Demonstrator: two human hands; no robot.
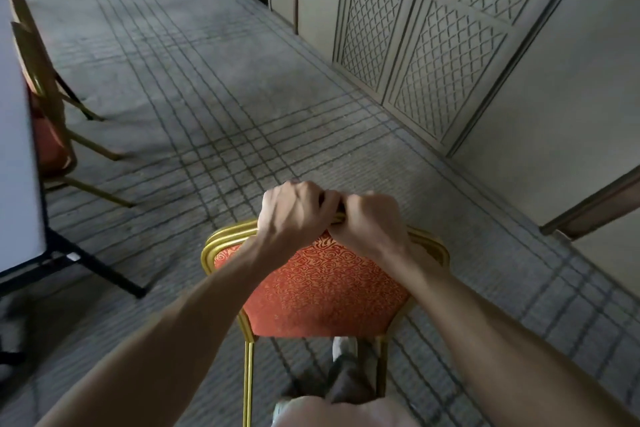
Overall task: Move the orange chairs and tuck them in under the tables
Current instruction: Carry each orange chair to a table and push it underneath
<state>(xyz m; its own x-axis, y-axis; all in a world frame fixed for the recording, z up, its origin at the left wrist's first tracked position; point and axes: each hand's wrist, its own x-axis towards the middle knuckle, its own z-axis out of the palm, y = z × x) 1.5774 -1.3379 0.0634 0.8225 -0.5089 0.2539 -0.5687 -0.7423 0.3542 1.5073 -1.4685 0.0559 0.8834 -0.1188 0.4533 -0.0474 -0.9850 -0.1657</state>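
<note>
You're mid-carry on one orange chair (318, 288): it's right in front of you, back toward you, out on the open carpet (242, 108) and well clear of the table (17, 149) on your left. Grip state: left hand (294, 210) and right hand (370, 222) are both wrapped over the gold top rail (228, 236) at its centre, knuckles touching, fingers curled over the far side. Both are clamped on the chair and nothing is loose. Can't tell whether the legs are off the floor or dragging, since the feet are out of frame. Two tucked chairs (48, 136) already sit against the table's long side further up. The near corner, by the black table leg (104, 274), looks like the open slot, though the table's near end is cut off by the frame, so confirm that first. My read of the next move: swing the chair left, turn it so the seat faces the table edge, line it up beside the nearest tucked chair, then push it straight in. Watch the angled table leg, because the chair's front feet could catch on it if you come in skewed. A centred two-hand grip gives weak yaw control, so consider spreading your hands along the rail before you turn. The wall panels (433, 46) on your right are not in your path.
</note>
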